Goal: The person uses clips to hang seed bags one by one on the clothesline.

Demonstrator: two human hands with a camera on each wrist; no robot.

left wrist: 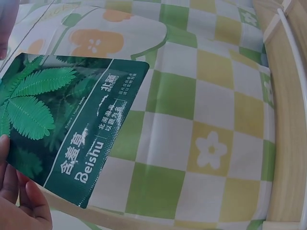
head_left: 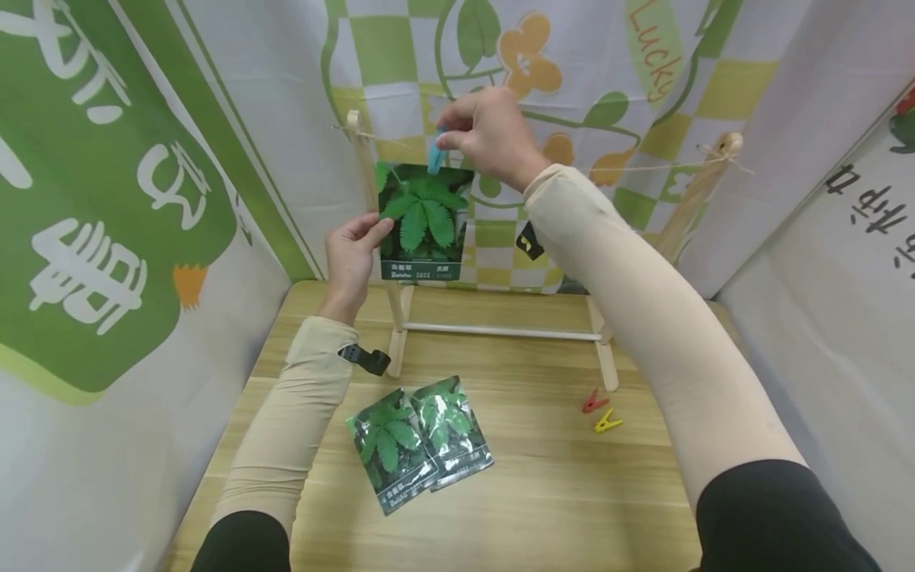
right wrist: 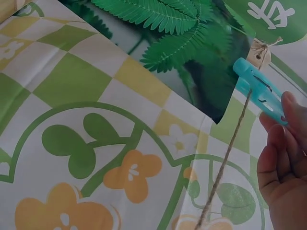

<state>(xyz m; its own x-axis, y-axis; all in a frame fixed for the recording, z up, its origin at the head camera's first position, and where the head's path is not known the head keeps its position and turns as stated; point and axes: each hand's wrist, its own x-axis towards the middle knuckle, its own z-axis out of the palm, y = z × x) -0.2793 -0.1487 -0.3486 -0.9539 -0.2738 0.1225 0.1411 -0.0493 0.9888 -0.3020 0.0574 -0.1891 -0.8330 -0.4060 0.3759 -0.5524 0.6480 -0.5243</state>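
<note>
A green seed packet [head_left: 425,226] with a fern-like leaf picture hangs upright at the left part of a twine line [right wrist: 229,153]. My left hand [head_left: 352,258] pinches its left edge between thumb and fingers. At the packet's top edge, my right hand [head_left: 493,135] pinches a light blue clothespin [right wrist: 261,89]. In the right wrist view the clothespin lies across the twine, its tip by the packet's edge; whether it bites the packet is hard to tell. Two more seed packets [head_left: 391,450] lie overlapping on the table, nearer to me.
A wooden frame with a left post [head_left: 363,151] and a right post [head_left: 704,187] carries the twine. A pale crossbar [head_left: 500,331] joins its feet. Red [head_left: 593,400] and yellow [head_left: 608,422] clothespins lie on the wooden table [head_left: 557,508] at right. A patterned curtain [head_left: 400,48] hangs behind.
</note>
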